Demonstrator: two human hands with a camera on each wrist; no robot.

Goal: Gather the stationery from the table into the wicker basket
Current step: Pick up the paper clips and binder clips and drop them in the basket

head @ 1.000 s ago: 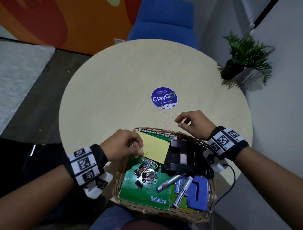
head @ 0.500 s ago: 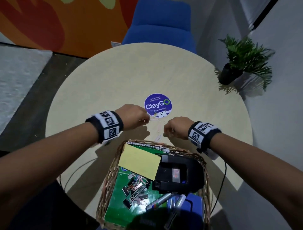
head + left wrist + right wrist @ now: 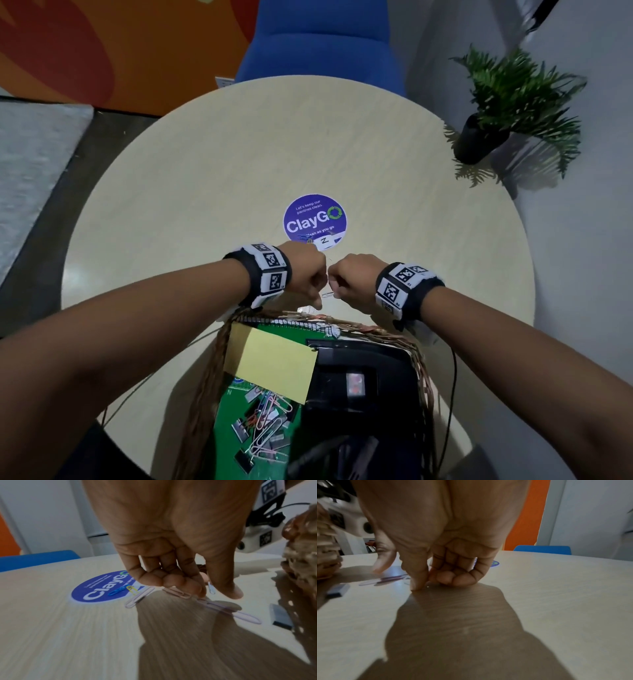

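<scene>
Curling the left hand (image 3: 171, 534) down onto the table (image 3: 239, 171), seemingly pinching a pale clip (image 3: 211, 588) between thumb and forefinger, with one fingertip (image 3: 197, 589) pressing a pink clip (image 3: 176, 593) flat, probably to slide it nearer. Curling the right hand (image 3: 436, 534) too, planting its forefinger (image 3: 418, 580) on the wood right beside the left; no telling from these views about any grip under there (too small, too shadowed). Working knuckle to knuckle just beyond the basket (image 3: 205, 394), making for a short carry over its rim. Lying loose on the table: a second pink clip (image 3: 139, 597), a lilac clip (image 3: 240, 613) by the left thumb, a blue clip (image 3: 117, 591) and a yellow clip (image 3: 132, 589) on the sticker (image 3: 315, 219), and a small dark block (image 3: 281, 616) just beside the basket wall. Sitting in the basket already: a notebook (image 3: 233, 428), a yellow note (image 3: 274, 363), a black device (image 3: 363, 377) and a clip heap (image 3: 267, 421), so judging the job close to done. Having open wood around both hands for sliding the flat clips together, the table edge well apart from them; only the basket rim, just behind the wrists, calling for a lift.
</scene>
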